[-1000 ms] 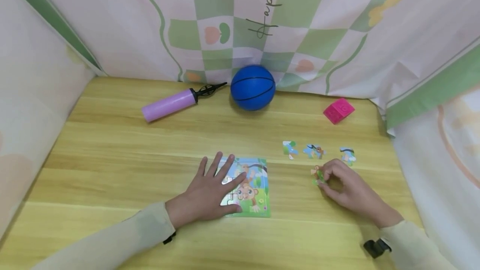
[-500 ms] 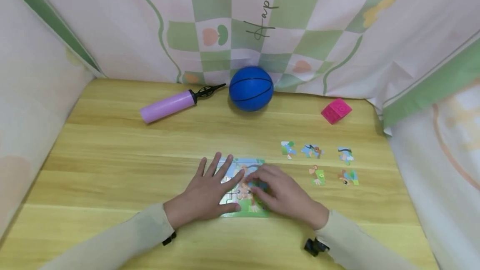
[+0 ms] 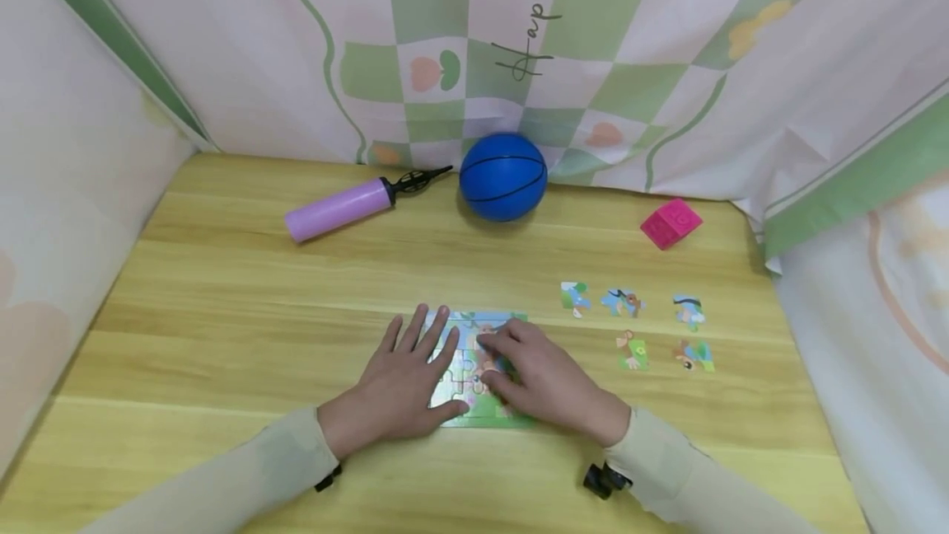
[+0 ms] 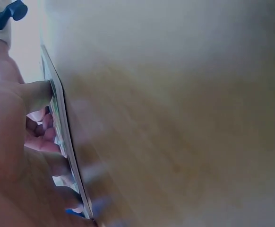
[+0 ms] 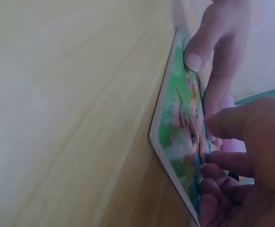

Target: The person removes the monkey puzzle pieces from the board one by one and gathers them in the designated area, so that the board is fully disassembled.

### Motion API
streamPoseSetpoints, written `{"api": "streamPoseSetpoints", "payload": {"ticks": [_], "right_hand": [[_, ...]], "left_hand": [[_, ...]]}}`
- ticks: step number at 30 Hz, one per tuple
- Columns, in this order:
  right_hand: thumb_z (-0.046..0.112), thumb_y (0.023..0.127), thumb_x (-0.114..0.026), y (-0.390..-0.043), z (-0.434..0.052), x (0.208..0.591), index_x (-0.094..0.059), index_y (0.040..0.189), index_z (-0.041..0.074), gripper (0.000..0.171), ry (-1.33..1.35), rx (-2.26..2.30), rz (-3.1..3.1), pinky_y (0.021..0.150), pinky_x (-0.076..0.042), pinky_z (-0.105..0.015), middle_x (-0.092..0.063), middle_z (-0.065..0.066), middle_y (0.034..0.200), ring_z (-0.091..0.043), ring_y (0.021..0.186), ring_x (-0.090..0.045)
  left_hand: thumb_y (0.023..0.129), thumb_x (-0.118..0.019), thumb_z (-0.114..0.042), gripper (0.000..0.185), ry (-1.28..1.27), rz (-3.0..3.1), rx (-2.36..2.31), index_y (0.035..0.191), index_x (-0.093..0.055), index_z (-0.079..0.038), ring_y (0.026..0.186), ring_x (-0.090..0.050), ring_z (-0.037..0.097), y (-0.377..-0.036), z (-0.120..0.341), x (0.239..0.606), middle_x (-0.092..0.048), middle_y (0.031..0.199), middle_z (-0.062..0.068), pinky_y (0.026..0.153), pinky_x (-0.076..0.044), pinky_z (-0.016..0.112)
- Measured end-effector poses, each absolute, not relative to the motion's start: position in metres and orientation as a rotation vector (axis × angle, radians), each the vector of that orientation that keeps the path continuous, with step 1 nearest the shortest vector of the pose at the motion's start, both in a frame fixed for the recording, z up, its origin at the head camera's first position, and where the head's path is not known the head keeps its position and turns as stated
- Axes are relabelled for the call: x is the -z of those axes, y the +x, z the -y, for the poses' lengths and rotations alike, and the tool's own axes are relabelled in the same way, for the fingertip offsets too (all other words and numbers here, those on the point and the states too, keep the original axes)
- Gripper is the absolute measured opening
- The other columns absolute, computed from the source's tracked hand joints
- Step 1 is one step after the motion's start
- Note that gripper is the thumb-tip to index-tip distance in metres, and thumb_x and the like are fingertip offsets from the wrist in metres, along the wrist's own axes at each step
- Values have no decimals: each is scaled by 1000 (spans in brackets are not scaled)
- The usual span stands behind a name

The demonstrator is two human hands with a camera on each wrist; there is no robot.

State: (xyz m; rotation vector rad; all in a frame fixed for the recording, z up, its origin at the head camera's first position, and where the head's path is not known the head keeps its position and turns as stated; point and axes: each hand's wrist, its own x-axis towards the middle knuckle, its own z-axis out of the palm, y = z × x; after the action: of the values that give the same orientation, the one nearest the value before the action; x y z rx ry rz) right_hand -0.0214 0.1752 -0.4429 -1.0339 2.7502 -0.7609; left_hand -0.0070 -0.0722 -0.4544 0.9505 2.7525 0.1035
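Observation:
A square jigsaw puzzle [image 3: 519, 419] with a monkey picture lies flat on the table, its left part covered by hand. My left hand [image 3: 400, 377] rests on it with spread, straight fingers. My right hand [image 3: 552, 373] is over the right half, its thumb and index fingertip touching the puzzle a little apart. In the right wrist view the right thumb [image 5: 227, 123] meets the puzzle face, and the other fingers are bent beside it. Whether a piece is pinched there is hidden. Several loose puzzle pieces [image 3: 633, 350] lie to the right.
At the back of the wooden table [image 3: 222, 336] lie a purple hand pump [image 3: 341, 210] with a black nozzle, a blue ball [image 3: 504, 178] and a pink block [image 3: 670, 223]. A patterned curtain [image 3: 430, 7] hangs behind them.
My right hand has let go of a puzzle piece among the loose ones and moved left onto the puzzle. My left hand has shifted slightly left, still on the puzzle.

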Motion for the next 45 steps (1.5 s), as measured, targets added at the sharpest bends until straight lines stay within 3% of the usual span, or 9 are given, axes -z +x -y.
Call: {"api": "streamPoseSetpoints", "payload": {"ticks": [5,12,18,23,30,36,45], "right_hand": [[28,100,-68,-23,-171,443,-63,132,5,40,-956,857,-2711,78,-52,-32,-60,2,109,-9,90,-56],[21,102,-65,-29,-176,440,-64,119,17,17,-704,1256,-2517,60,-52,-28,-67,9,89,-8,69,-62],[15,98,-69,-42,-237,432,-66,118,11,20,-541,1290,-2500,61,-52,-29,-69,2,92,-18,74,-63],[19,100,-68,-40,-287,435,-67,115,11,17,-375,1061,-2652,60,-48,-27,-66,2,91,-16,73,-59],[17,98,-70,-41,-300,442,-70,113,12,16,-476,941,-2802,54,-43,-26,-63,6,86,-15,66,-52],[14,96,-72,-42,-294,440,-71,111,11,15,-559,888,-2889,56,-43,-26,-64,9,93,-12,66,-49],[12,95,-73,-38,-228,427,-72,114,12,19,-864,981,-2766,67,-51,-27,-65,9,100,-6,81,-56]], "left_hand": [[94,-33,-79,96,954,-2759,-95,162,-24,-12,152,0,41,-7,74,455,-4,167,17,116,-9,64],[94,-32,-80,97,955,-2753,-81,162,-24,-13,152,-1,41,-8,74,455,-4,167,16,116,-10,64],[94,-32,-80,97,965,-2745,-78,162,-24,-12,151,1,41,-8,73,453,-2,167,17,116,-9,64],[94,-32,-80,97,953,-2742,-65,163,-23,-12,151,2,41,-8,73,453,-2,168,16,116,-7,64],[94,-31,-80,97,958,-2739,-84,163,-23,-12,151,3,41,-8,73,455,-1,167,16,117,-7,63],[94,-33,-79,96,950,-2738,-97,163,-22,-12,152,3,41,-7,72,452,-1,167,16,117,-6,63],[94,-35,-79,97,951,-2779,-172,163,-23,-12,152,-2,40,-8,76,455,-4,168,16,117,-9,61]]}}
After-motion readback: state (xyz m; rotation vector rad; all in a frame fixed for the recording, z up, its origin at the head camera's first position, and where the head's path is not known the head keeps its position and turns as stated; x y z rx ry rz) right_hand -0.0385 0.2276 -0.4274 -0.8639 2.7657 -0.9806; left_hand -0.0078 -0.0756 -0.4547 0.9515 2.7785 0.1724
